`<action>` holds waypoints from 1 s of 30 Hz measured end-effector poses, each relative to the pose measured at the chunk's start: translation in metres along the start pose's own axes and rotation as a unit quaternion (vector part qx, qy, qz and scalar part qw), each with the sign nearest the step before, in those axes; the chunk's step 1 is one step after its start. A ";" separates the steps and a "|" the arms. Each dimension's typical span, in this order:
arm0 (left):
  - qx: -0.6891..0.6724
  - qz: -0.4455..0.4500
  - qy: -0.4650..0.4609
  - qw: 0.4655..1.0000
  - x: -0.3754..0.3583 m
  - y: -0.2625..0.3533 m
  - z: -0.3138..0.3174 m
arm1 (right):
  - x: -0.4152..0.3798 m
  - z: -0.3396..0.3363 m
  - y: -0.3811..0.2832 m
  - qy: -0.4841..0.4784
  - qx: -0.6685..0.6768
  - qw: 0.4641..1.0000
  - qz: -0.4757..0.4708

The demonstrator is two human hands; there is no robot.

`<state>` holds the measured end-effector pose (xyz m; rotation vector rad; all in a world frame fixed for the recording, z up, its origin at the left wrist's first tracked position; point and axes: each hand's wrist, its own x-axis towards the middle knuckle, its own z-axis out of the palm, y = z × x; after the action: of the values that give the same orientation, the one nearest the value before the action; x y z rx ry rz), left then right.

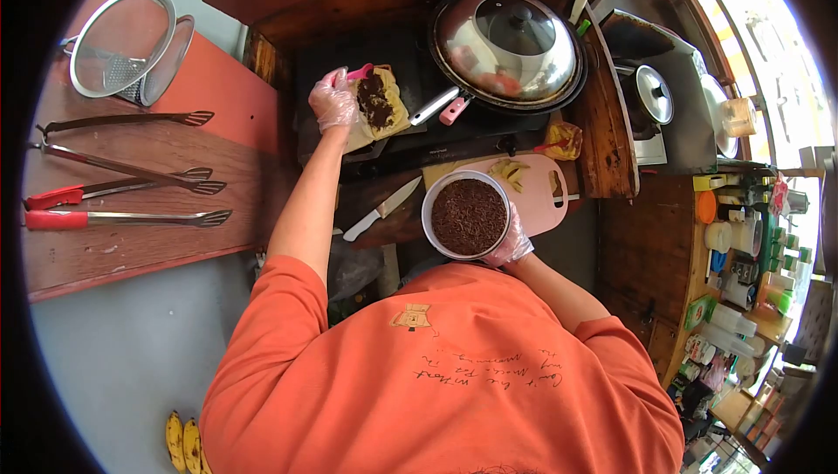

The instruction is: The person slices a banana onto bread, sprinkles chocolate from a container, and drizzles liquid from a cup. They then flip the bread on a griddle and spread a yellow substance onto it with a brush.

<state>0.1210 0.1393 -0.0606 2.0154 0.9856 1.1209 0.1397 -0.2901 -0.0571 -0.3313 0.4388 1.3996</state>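
Observation:
My left hand (333, 102), in a clear plastic glove, is closed on a pink spoon (360, 72). The spoon is at the upper left edge of a slab of bread (397, 109), which has a dark band of chocolate sprinkles (375, 100) along its middle. Close to my body, my gloved right hand (513, 243) grips the right side of a round white tub (428, 228) full of chocolate sprinkles. Part of that hand is hidden by the tub. Behind the tub lies a pink cutting board (548, 215) with pale yellow pieces (508, 172) on it.
A large lidded pan (506, 42) stands on the stove at the back. A knife (381, 210) lies left of the tub. Several tongs (140, 218) and a sieve (122, 42) rest on the left table. Bananas (183, 442) show at lower left. A wooden panel (608, 116) borders the stove.

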 end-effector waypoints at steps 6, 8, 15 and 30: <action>0.060 0.096 0.005 0.994 0.006 0.018 -0.010 | -0.003 0.004 0.003 0.006 0.015 1.000 -0.008; 0.075 0.115 -0.005 0.991 0.006 0.024 -0.015 | -0.003 0.006 0.003 -0.002 0.015 1.000 0.004; 0.032 0.061 0.038 0.997 -0.016 0.123 -0.089 | 0.006 0.002 0.001 0.009 0.025 0.999 0.032; -0.042 -0.007 -0.347 0.937 -0.154 0.220 -0.135 | 0.052 0.022 0.000 -0.036 -0.024 0.992 0.118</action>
<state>0.0137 -0.0834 0.1103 2.0879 0.5649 0.3598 0.1475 -0.2344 -0.0626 -0.2732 0.3942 1.6488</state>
